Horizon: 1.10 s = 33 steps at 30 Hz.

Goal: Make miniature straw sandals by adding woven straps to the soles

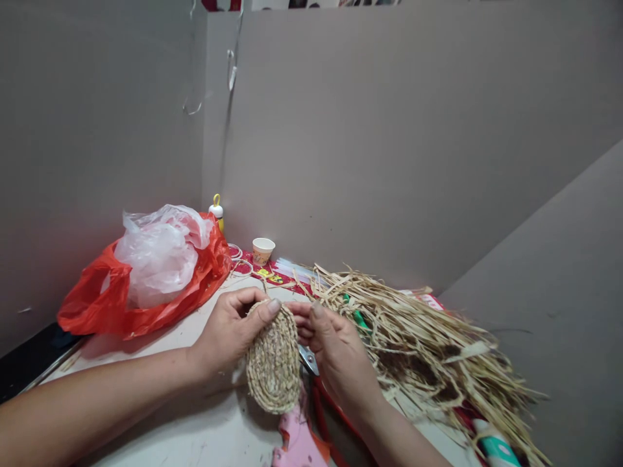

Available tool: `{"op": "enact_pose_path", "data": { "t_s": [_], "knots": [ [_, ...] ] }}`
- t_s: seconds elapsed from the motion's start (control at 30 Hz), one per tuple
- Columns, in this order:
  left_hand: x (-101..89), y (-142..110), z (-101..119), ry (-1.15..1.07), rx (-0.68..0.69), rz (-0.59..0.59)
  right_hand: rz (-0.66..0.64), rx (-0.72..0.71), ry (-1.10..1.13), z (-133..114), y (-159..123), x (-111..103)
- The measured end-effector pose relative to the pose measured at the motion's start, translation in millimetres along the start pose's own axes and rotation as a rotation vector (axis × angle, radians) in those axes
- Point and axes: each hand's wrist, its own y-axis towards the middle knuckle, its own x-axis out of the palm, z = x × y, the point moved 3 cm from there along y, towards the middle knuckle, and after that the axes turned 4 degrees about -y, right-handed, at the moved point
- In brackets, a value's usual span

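An oval woven straw piece (273,363), coiled in tight rows, hangs upright above the table. My left hand (228,331) grips its upper edge, thumb on the front face and fingers behind. Beside the upper right edge is my right hand (341,347), with thumb and fingertips pinched together. Whatever may be between those fingertips is too small to make out. Below the woven piece lies a pink tool that looks like a glue gun (299,438). Next to it are red-handled scissors or pliers (309,359), partly covered by my right hand.
A large heap of dry straw strands (438,337) spreads across the right side. On the left sits a red plastic bag (97,292) with a clear bag (160,259) in it. A paper cup (263,251), translucent sticks (294,269) and a yellow-white bottle (217,211) stand near the grey wall (365,143).
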Motion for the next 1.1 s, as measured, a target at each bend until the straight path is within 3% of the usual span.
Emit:
{"op": "enact_pose_path", "data": {
  "t_s": [0.2, 0.37, 0.5, 0.77, 0.9, 1.0, 1.1],
  "knots": [
    [-5.6, 5, 6, 0.083, 0.072, 0.053, -0.203, 0.064, -0.171, -6, -5, 13],
    [-2.7, 7, 11, 0.087, 0.021, 0.004, -0.227, 0.033, -0.289, -5, -5, 14],
    [0.1, 4, 12, 0.045, -0.044, 0.031, -0.25, 0.003, -0.345, -4, -7, 13],
    [2.4, 0, 9, -0.047, -0.149, 0.058, -0.277, 0.026, -0.295, -6, -9, 17],
    [3.4, 0, 12, -0.073, -0.119, 0.01, -0.263, 0.047, -0.27, -9, -8, 16],
    [4.5, 0, 12, -0.052, -0.178, -0.033, -0.291, 0.084, -0.237, -9, -8, 17],
    [0.2, 2, 12, -0.052, -0.212, 0.049, -0.354, 0.137, -0.181, -6, -9, 19]
  ]
}}
